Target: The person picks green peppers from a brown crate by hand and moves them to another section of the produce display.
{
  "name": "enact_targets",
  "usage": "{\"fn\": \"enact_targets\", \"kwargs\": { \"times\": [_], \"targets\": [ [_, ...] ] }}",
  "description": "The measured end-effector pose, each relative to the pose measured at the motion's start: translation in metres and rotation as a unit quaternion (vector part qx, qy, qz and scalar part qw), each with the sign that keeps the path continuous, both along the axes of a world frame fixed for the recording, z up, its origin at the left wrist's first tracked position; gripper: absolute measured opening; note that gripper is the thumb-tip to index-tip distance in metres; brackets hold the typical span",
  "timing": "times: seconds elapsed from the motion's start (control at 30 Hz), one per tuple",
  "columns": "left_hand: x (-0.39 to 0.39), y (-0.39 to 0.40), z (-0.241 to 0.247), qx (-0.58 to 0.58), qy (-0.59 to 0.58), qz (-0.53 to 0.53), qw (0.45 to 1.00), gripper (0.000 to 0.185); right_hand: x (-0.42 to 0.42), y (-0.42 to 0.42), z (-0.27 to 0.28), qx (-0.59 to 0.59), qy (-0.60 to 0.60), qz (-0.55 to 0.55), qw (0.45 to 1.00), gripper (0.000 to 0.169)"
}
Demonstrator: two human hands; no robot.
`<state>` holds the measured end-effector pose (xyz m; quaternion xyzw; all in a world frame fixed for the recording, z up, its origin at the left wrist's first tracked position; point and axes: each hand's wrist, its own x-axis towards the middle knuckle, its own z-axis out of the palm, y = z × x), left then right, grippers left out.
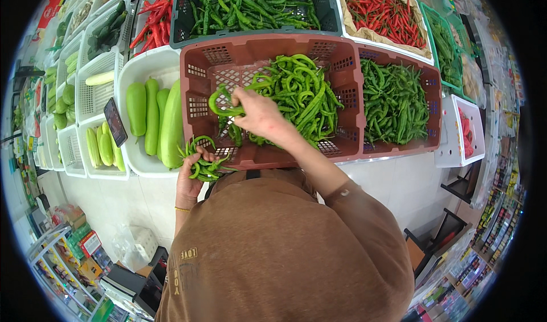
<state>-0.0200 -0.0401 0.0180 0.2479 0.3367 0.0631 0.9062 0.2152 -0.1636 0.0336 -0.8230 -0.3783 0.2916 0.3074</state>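
My left hand (193, 171) is closed around a bunch of green chili peppers (207, 166) at the near left corner of a brown-red plastic crate (252, 163). Inside that crate, toward its left side, my right hand (258, 112) grips a curled green pepper (219, 104); its fingertips are partly hidden. A heap of long, twisted green peppers (305, 95) fills the crate's middle and right. Several more peppers (233, 134) lie on the perforated bottom below my right hand.
Left of the crate, a white tub (128, 67) holds pale green gourds (171, 127), and a phone (115, 122) leans at its rim. A dark crate of green chilies (252, 10) and a box of red chilies (384, 16) stand behind. Smaller green peppers (395, 102) fill the right-hand crate.
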Motion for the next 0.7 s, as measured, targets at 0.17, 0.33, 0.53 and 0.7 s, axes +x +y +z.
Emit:
{"fn": "enact_targets", "kwargs": {
  "times": [0.17, 0.33, 0.53, 0.7],
  "targets": [
    [-0.004, 0.001, -0.005, 0.010, 0.009, 0.006, 1.000, 0.017, 0.080, -0.065, 0.015, 0.064, 0.125, 0.102, 0.985, 0.061],
    [0.000, 0.001, -0.003, 0.017, 0.010, 0.007, 1.000, 0.016, 0.141, -0.086, -0.040, -0.093, -0.132, -0.176, 0.971, 0.062],
    [-0.002, -0.002, -0.003, 0.011, 0.011, 0.019, 1.000, 0.015, 0.106, -0.070, -0.083, -0.068, -0.168, -0.160, 0.970, 0.056],
    [0.003, -0.001, 0.004, 0.017, 0.025, 0.023, 0.999, 0.015, 0.072, -0.067, -0.084, 0.088, -0.160, -0.193, 0.964, 0.033]
  ]
}}
